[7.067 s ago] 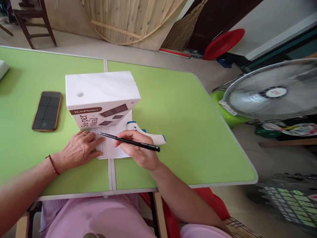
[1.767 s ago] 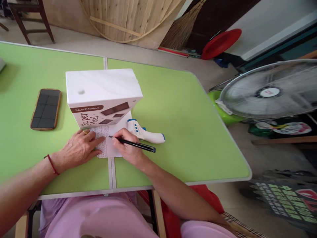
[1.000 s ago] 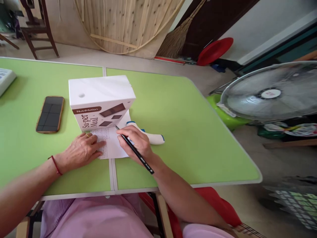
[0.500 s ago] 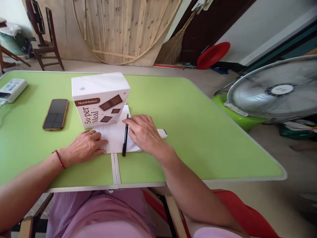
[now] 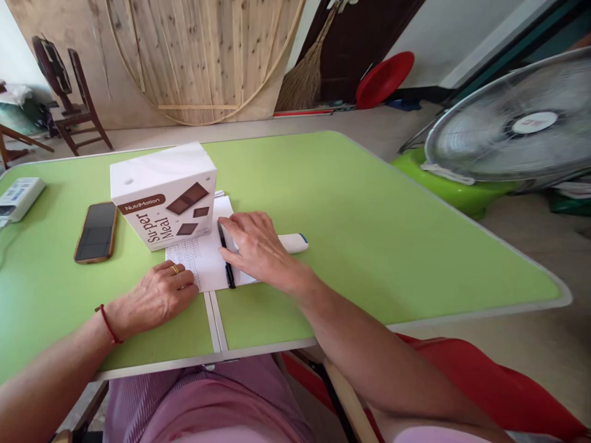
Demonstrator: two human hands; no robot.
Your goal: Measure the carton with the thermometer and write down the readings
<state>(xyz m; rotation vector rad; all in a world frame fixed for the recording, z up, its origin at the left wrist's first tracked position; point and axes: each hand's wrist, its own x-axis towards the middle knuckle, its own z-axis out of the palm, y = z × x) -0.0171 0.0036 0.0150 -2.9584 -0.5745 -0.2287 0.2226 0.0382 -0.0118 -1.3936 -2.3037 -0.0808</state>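
A sheet of paper with dense handwriting on its left part lies on the green table. Across it rests a black pen. My right hand reaches over the paper, thumb and index finger apart and touching the pen along its upper half, without a visible grip around it. Low at the paper's left corner, my left hand lies loosely bent on the table, with nothing seen in it. A white box marked "Su-per Meal" stands on the paper's upper left part. Partly behind my right hand is a white object with a blue end.
A phone lies left of the box, and a white device with a cable sits at the far left. The green table has a pale rim. Beyond its right side stands a large fan. A red chair is below right.
The view has shifted slightly. The pen has turned, its upper end now leaning left. My right thumb and index finger have spread along it. My left fingers have drawn back toward the paper's edge.
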